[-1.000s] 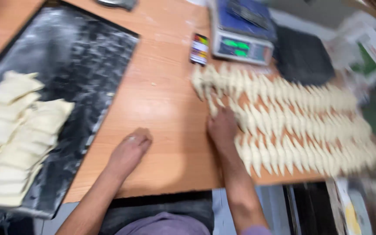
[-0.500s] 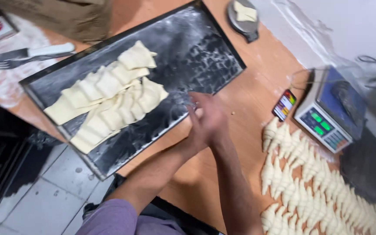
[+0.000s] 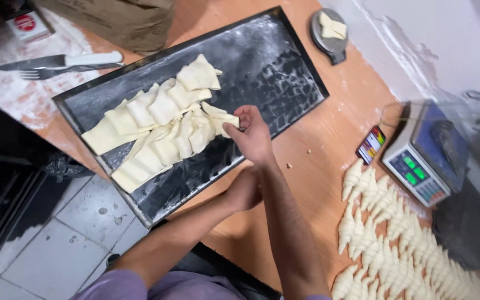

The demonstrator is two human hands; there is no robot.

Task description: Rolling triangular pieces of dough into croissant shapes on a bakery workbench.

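The wooden tabletop (image 3: 318, 139) is filling most of the view, running from the floury far-left corner to the near right. A long black baking tray (image 3: 284, 66), dusted with flour, is lying on it at a slant, its long axis going from the near left to the far right. On the tray, flat pale dough pieces (image 3: 156, 125) are lying in two overlapping rows that follow the same slant. To the right, rows of shaped dough crescents (image 3: 395, 239) are lying on the tabletop, packed side by side, well apart from the tray. A grey digital scale (image 3: 426, 161) is standing beyond them near the wall, with a small colourful box (image 3: 370, 145) just beside its left edge. At the far left a white-handled knife (image 3: 56, 60) and a fork (image 3: 62, 71) are lying together on the floured patch. A small round dish (image 3: 329, 41) with a pale lump is sitting past the tray's far end.

The right hand (image 3: 251, 136) is reaching over the tray's near edge, its fingers closing in a pinch on one dough triangle (image 3: 221, 118) at the right end of the nearer row; the piece is pointing left and away, partly lifted. The left hand (image 3: 244, 191) is resting low beside the right forearm, at the tray's near edge; I cannot tell how its fingers are standing.
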